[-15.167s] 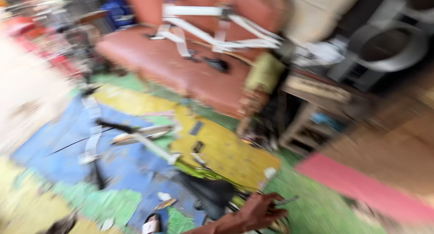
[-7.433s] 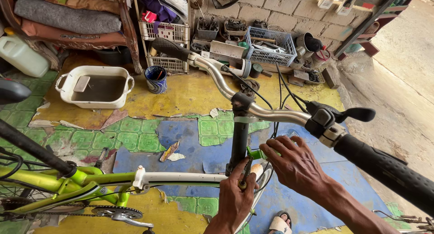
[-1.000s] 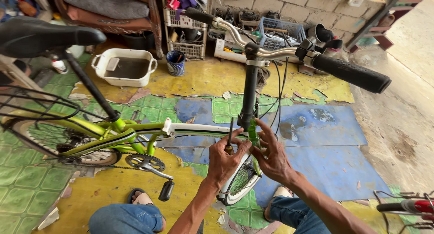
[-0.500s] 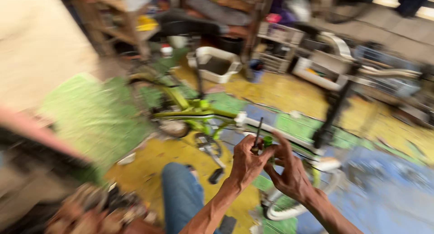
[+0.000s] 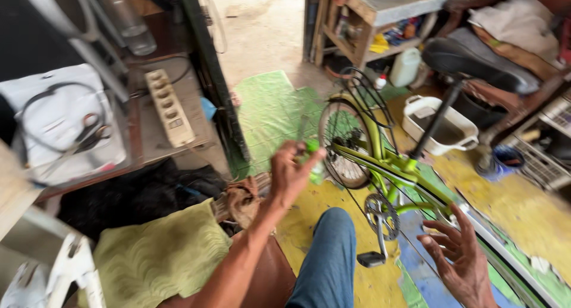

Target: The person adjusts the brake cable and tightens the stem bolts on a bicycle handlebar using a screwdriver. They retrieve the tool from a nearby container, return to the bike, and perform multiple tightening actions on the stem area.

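Observation:
My left hand point(image 5: 290, 176) is raised and closed around a green-handled tool point(image 5: 313, 148), which looks like a screwdriver, just left of the rear wheel point(image 5: 345, 143) of a lime-green bicycle point(image 5: 394, 168). Off to the lower right, my right hand point(image 5: 461, 257) hangs with its fingers spread and holds nothing, close beside the bicycle's lower frame tube. The chainring point(image 5: 380, 216) and a black pedal point(image 5: 370, 259) lie between my hands. The black saddle point(image 5: 470, 64) stands high at the upper right. My knee in blue jeans point(image 5: 327, 260) fills the bottom middle.
A beige power strip point(image 5: 169, 106) and black cables point(image 5: 65, 129) lie on a low table at the left. A green cloth point(image 5: 157, 251) is at the lower left. A white tub point(image 5: 440, 126), a white jug point(image 5: 407, 64) and a blue cup point(image 5: 505, 159) stand behind the bicycle.
The view has swung left. My left hand has come off the bicycle frame with the green-handled tool and moved left. My right hand has let go and spread its fingers.

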Demonstrator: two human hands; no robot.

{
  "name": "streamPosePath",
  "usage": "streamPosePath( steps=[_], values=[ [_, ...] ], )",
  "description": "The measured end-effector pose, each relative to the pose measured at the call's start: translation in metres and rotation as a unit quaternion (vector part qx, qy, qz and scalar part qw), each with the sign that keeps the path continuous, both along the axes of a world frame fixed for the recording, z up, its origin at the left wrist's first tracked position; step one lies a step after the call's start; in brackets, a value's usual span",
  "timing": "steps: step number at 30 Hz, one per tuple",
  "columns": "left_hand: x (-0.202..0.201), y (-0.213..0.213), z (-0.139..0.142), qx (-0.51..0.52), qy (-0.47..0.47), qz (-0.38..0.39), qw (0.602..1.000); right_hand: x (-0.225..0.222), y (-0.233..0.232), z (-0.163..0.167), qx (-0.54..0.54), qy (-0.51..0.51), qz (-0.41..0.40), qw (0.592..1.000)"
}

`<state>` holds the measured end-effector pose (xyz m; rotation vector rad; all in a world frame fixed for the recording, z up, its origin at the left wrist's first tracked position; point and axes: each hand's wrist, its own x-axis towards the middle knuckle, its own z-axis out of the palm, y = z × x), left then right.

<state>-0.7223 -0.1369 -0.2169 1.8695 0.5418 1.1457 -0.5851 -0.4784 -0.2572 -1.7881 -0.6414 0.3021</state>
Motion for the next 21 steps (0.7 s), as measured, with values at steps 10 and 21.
streamPosePath(
  steps=[10,21],
  values=[
    [-0.143,0.156,0.054,0.034,0.034,0.262,0.964,-0.002,0.008,-0.034,0.013,0.008,-0.007,1.0],
    [-0.22,0.251,0.076,0.045,0.165,0.37,0.913,0.013,-0.001,-0.078,-0.079,0.04,-0.046,0.995]
  ],
)
